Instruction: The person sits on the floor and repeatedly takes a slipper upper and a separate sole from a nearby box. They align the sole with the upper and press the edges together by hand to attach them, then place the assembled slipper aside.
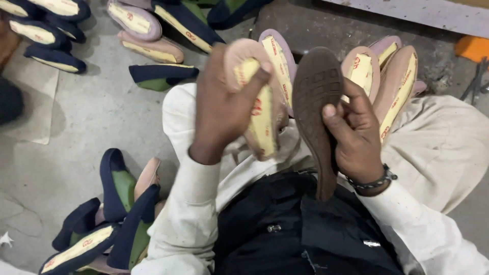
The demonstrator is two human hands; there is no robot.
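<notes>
Two shoe parts are held above the lap: a pink upper [257,102] clamped in the left hand [224,109], a brown sole [317,102] clamped in the right hand [356,137]; navy shoes [117,203] lie on the floor [76,127].

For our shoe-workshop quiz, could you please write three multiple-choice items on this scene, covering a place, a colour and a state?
1. Where is the dark sole?
A in the right hand
B on the floor
C on the navy pile

2. What colour is the insole of the pink shoe in the left hand?
A green
B yellow
C white

3. How is the left hand?
A open flat
B closed on the shoe
C resting on the floor

Key: A, the right fingers wrap the sole; B, a yellow lining shows; B, the thumb presses on the shoe.
</notes>
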